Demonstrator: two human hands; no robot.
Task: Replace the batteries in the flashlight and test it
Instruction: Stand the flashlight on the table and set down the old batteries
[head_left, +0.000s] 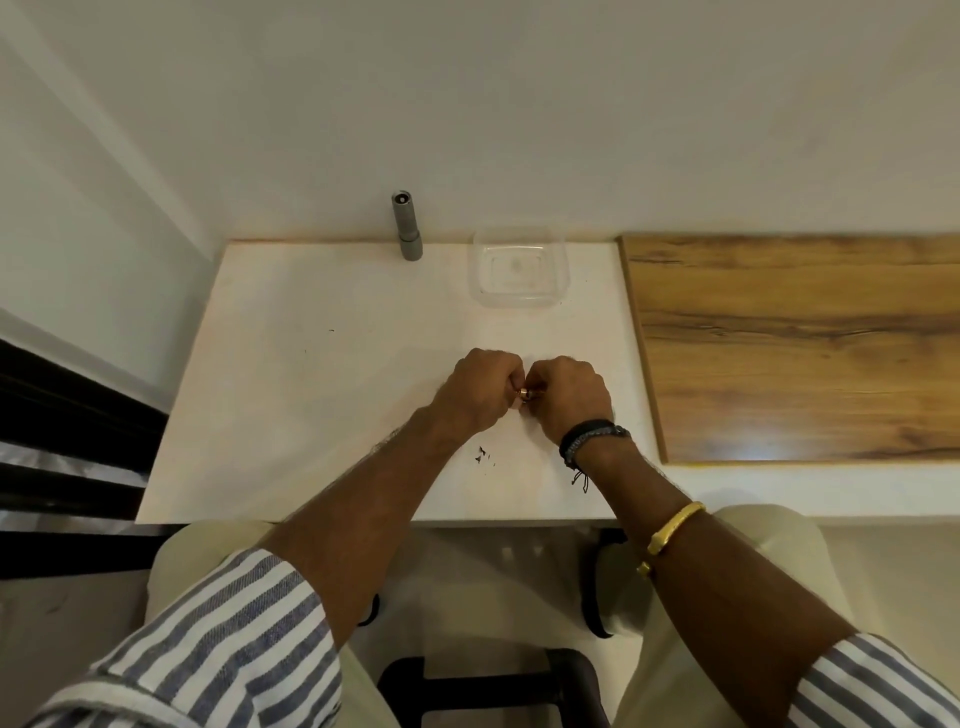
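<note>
Grey flashlight (407, 228) stands upright, open end up, well beyond both hands — left hand (480, 389) nearer — left and right hand (566, 395) pinch a small coppery battery (525, 392).

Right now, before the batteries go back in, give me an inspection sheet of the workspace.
Surface: white tabletop, with a wooden board butted against its right edge.
Job's things: grey flashlight body standing upright at the far edge, its top end open; a small copper-coloured part held between both hands.
Clutter: clear plastic container, looks empty; dark specks near the front edge.
Grippers: left hand and right hand both closed on the small part, fingers curled.
Cables: nothing seen.
Surroundings: plain white wall behind; dark chair frame below.
</note>
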